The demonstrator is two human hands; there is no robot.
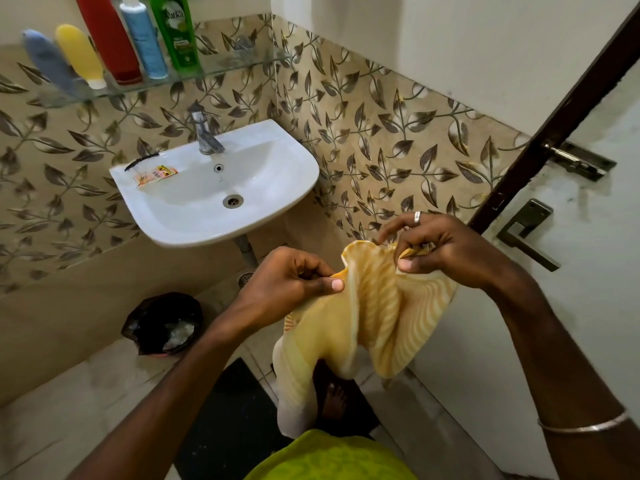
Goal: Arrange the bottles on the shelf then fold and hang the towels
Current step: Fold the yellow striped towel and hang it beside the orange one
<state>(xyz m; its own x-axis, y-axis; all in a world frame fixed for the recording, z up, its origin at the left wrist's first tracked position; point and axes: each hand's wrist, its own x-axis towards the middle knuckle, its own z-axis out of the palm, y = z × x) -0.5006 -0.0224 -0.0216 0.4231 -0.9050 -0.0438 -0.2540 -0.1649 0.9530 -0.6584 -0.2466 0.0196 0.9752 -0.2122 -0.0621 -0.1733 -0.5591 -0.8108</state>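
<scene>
You're holding the pale yellow striped cloth towel in front of you, beside the white ceramic sink. Your left hand is pinching its left edge, your right hand is pinching the upper right edge, and the rest is hanging bunched between them. Five plastic bottles are standing on the glass wall shelf.

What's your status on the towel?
Left hand and right hand pinch yellow towel by its top edge. Unfolded, hanging. Nothing blocking.
</scene>
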